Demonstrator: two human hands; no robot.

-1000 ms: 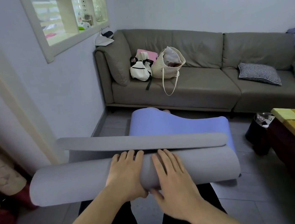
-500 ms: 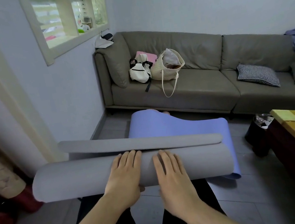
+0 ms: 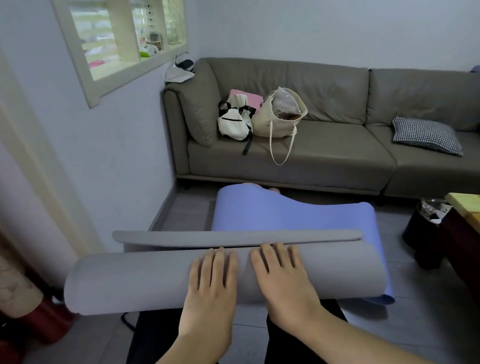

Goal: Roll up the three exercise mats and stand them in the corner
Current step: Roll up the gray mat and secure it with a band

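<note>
Both hands, left hand (image 3: pixel 208 288) and right hand (image 3: pixel 283 277), lay flat with straight fingers on the gray roll (image 3: pixel 130 281) (low in the middle), over the purple mat (image 3: pixel 266 209).

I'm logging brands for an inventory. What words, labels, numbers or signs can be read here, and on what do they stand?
None can be read.
The grey mat, blue mat and both bags on the sofa show no print.
Items on the window shelf are too small and blurred to read.
</note>
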